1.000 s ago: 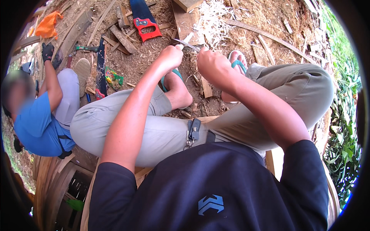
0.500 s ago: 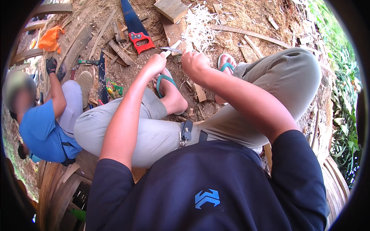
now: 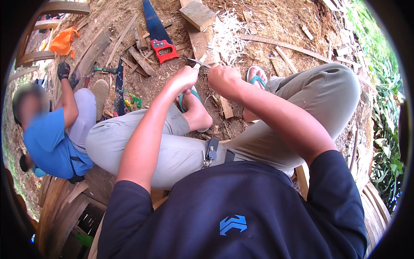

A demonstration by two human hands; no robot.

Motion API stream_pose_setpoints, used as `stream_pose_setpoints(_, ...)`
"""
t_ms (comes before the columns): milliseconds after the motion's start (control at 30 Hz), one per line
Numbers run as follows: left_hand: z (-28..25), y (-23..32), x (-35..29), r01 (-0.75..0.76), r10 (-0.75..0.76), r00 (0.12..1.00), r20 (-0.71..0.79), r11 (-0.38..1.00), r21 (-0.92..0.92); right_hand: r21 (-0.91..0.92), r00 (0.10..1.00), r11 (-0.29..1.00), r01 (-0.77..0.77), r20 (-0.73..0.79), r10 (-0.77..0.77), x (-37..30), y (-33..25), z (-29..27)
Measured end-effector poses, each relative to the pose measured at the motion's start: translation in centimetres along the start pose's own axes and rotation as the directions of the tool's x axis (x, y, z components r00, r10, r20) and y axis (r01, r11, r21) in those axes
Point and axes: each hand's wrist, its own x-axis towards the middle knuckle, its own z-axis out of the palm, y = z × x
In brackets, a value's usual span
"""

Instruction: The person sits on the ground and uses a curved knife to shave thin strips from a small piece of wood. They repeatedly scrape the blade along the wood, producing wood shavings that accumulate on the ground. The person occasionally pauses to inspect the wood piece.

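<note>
Left hand (image 3: 185, 79) and right hand (image 3: 225, 80) have drifted slightly toward four o'clock in view; at twelve, their fingers clench a pale stick (image 3: 202, 58) and knife (image 3: 205, 64) respectively. Stick seems light, stiff, best held near-end.

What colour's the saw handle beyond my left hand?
The saw handle is mostly red, clearest in the head view.

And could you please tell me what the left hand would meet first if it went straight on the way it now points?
Most likely the knife blade held in the right hand, crossing just ahead of the left hand; past it lies a wooden plank, though depth is unclear.
</note>
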Motion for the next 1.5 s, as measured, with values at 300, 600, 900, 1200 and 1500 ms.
stream_pose_setpoints(300,0.5,1.0,-1.0,0.012,-0.009,1.0,0.028,0.994,-0.104,-0.123,0.998,0.992,-0.003,0.057,0.01,0.1,-0.2,1.3)
stream_pose_setpoints(600,0.2,1.9,-1.7,0.046,-0.046,0.998,0.048,0.999,0.0,-0.019,0.959,0.975,-0.223,0.178,0.223,1.4,-1.0,0.3)
stream_pose_setpoints(900,1.2,1.6,-0.2,0.005,-0.007,0.999,0.042,0.999,0.038,0.006,0.924,0.94,-0.34,0.19,0.332,5.1,1.7,2.9)
stream_pose_setpoints(1200,-0.9,-0.7,1.5,0.028,-0.022,0.989,0.148,0.999,-0.035,-0.083,0.996,0.995,0.056,-0.064,-0.061,-0.3,1.2,2.4)
stream_pose_setpoints(1500,-0.7,0.6,-0.6,0.039,-0.009,0.988,0.154,0.98,-0.195,0.099,0.983,0.978,-0.182,0.028,0.18,1.0,0.1,2.7)
